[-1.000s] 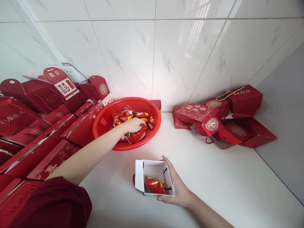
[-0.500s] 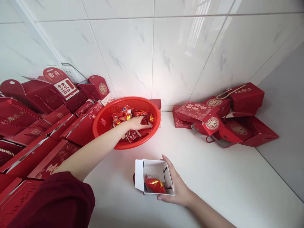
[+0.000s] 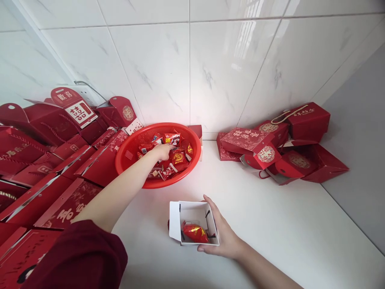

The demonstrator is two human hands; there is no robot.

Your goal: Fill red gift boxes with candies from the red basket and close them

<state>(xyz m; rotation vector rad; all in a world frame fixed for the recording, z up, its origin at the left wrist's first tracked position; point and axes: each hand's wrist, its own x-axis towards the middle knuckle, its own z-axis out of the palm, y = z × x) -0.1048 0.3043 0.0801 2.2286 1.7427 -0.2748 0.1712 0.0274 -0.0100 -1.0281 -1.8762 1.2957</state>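
Note:
My left hand [image 3: 165, 152] reaches into a red plastic basket [image 3: 122, 160] of wrapped candies. Its fingers are curled down among the packets, and their tips are partly hidden. Just beyond them a red candy packet [image 3: 174, 139] with white lettering tilts up; I cannot tell whether it is gripped. My right hand [image 3: 224, 237] is wrapped around the right side of a small gift box [image 3: 175, 220], white inside, whose top faces me with its flap out to the left. Inside the box lies a shiny red and gold packet [image 3: 195, 233].
Rows of red gift boxes [image 3: 105, 158] crowd the left side, up against the basket. Several more red boxes [image 3: 246, 138] lie in a loose pile at the right. White tiles [image 3: 162, 72] form the wall behind, with a socket [image 3: 90, 95] at the left.
My left hand has drawn slightly left within the basket, and its fingers have gone from spread to curled. Candies have shifted, uncovering a lettered packet. The right hand and box stay nearly the same.

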